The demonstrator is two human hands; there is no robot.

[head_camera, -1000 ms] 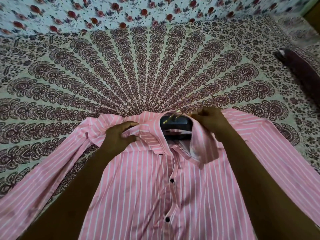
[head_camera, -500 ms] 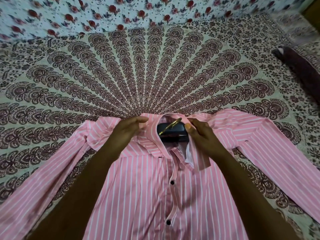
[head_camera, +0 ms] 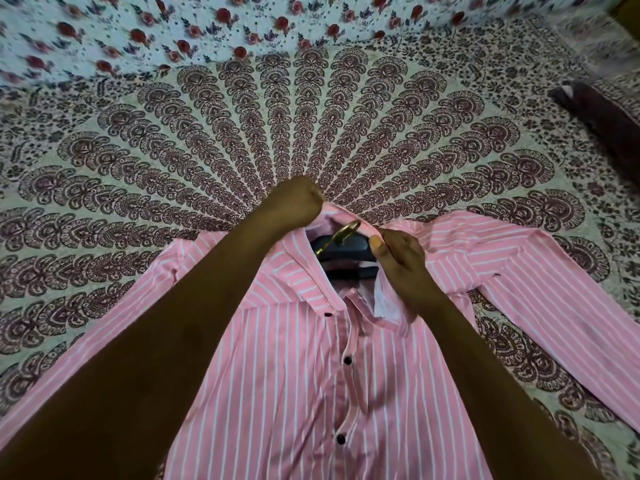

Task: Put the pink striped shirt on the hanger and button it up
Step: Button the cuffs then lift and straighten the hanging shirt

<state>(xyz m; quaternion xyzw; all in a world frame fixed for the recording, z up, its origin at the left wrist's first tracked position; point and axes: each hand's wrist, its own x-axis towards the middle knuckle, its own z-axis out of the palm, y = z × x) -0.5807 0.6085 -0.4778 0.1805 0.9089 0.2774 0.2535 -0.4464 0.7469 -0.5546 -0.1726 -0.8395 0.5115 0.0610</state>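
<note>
Left hand (head_camera: 294, 202) clenches back of collar (head_camera: 341, 216), right hand (head_camera: 398, 258) pinches collar beside brass hook (head_camera: 341, 233) of hanger (head_camera: 349, 252) inside pink striped shirt (head_camera: 294, 375)

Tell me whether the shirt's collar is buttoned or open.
Open: the collar gapes, showing the dark hanger inside; lower buttons look fastened.

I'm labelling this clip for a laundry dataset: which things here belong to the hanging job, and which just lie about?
In the job:
pink striped shirt
hanger
left hand, gripping the collar
right hand, holding the collar

Lying about:
patterned bedspread
dark pillow
</note>
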